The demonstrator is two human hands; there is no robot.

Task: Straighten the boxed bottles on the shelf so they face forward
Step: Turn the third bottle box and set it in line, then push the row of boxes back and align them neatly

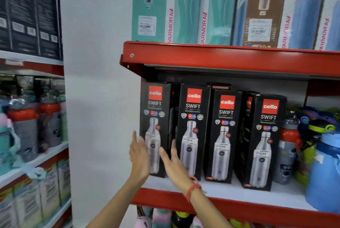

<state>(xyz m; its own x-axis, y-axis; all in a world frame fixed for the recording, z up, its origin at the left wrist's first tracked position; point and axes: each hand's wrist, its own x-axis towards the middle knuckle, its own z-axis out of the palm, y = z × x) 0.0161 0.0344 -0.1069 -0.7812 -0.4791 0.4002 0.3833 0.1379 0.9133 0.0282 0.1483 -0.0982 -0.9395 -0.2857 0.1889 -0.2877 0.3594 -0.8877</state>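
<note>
Left hand [138, 156] open, palm at left edge of first box [155, 128]; right hand [174, 161] open, fingers spread between first box and second box [192, 130]; neither clamped on anything. Four black boxes on white shelf [230, 188] with red edge. First three face roughly forward; fourth box [263, 141] skewed, side panel showing, sits further out. Judgement: mostly done, fourth box left. Each front reads "cello", "SWIFT". Upper-shelf cartons [185, 7] read "VARMORA". Loose bottles [290, 146] at right.
</note>
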